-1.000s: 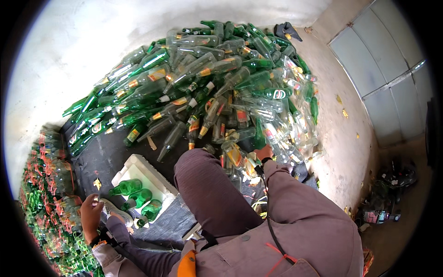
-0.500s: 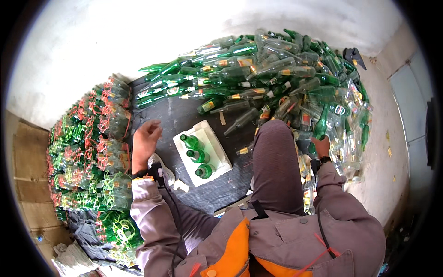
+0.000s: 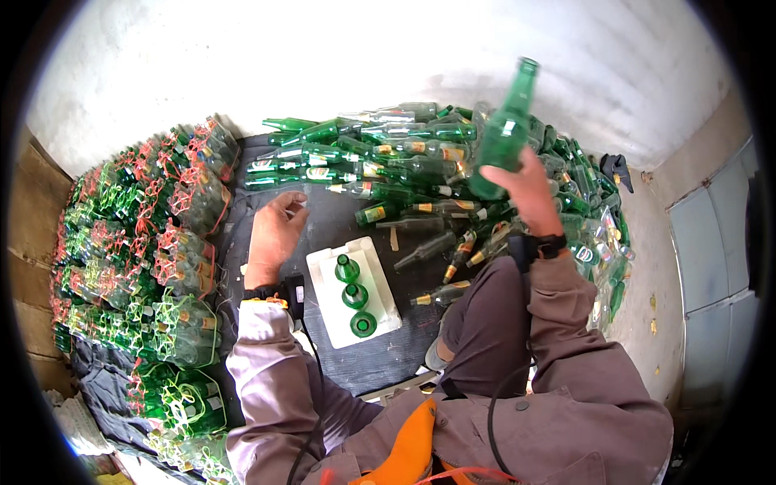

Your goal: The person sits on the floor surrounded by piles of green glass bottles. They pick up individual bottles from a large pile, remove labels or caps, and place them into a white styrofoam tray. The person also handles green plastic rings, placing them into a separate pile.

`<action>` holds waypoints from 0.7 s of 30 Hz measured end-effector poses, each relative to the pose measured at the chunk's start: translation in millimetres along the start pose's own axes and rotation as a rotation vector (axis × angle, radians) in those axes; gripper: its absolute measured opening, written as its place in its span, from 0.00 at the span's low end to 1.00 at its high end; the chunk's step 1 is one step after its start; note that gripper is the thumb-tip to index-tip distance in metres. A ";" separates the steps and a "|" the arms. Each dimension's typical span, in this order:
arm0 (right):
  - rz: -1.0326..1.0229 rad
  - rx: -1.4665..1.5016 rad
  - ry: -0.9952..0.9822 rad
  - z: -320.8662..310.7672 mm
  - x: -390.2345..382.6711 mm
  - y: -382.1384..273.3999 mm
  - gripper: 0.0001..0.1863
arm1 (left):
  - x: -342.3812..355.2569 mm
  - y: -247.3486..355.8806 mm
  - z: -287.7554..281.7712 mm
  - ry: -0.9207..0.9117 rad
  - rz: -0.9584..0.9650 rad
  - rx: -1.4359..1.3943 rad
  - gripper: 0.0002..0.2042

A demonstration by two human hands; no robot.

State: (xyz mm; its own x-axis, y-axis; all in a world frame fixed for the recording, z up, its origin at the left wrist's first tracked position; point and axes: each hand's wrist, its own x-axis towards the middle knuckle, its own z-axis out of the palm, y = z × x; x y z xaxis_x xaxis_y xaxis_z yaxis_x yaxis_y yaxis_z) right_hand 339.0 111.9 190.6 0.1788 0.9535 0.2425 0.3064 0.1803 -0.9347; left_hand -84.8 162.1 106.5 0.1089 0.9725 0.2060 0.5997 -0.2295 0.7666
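Raised over the heap, my right hand (image 3: 532, 187) is closed around the lower part of a green glass bottle (image 3: 507, 133). The bottle's neck points up and slightly right. My left hand (image 3: 275, 234) hovers over the dark mat, its fingers loosely curled and apart, with nothing seen in them. Just right of it lies a white foam block (image 3: 377, 271). Three green bottles stand upright on the block in a row: a far one (image 3: 347, 268), a middle one (image 3: 354, 296) and a near one (image 3: 363, 324).
A large heap of loose green and clear bottles (image 3: 420, 162) spreads along the back and right. Bundles of bottles tied with red and green string (image 3: 145, 242) are stacked at left. A dark mat (image 3: 356, 368) covers the floor. A white wall (image 3: 323, 65) rises behind.
My right hand has lifted a green bottle from the right side of the heap, up and forward. The left hand's fingers have curled a little more. The view has shifted.
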 end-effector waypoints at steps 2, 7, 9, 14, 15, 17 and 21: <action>-0.022 -0.086 -0.092 47.4 12.7 -6.4 0.30 | 2.4 3.7 1.8 0.012 -0.008 -0.148 0.14; -0.272 -0.424 -0.186 140.4 13.9 38.1 0.33 | 11.8 44.2 3.7 -0.050 -0.019 -0.680 0.21; -0.467 -0.480 -0.236 172.5 11.2 65.7 0.35 | 4.4 49.9 -1.1 0.030 -0.035 -0.847 0.21; -0.481 -0.506 -0.298 191.1 8.3 68.9 0.36 | 20.7 31.4 5.9 0.154 -0.094 -0.634 0.16; -0.500 -0.518 -0.289 190.7 9.6 70.3 0.35 | 20.2 29.9 5.0 0.112 -0.124 -0.612 0.16; -0.517 -0.534 -0.290 192.2 11.1 76.4 0.36 | 18.7 31.8 1.4 0.029 -0.178 -0.573 0.15; -0.517 -0.561 -0.282 193.5 8.1 80.6 0.36 | 14.8 32.1 14.0 0.087 -0.136 -0.407 0.14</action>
State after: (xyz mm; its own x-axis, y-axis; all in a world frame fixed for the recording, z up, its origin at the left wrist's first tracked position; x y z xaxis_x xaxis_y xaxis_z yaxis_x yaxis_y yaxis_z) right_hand 184.3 180.9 66.9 -0.3329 0.8215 0.4629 0.7221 0.5378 -0.4351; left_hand -52.7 169.7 125.7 -0.0271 0.9920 0.1232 0.2404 -0.1131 0.9641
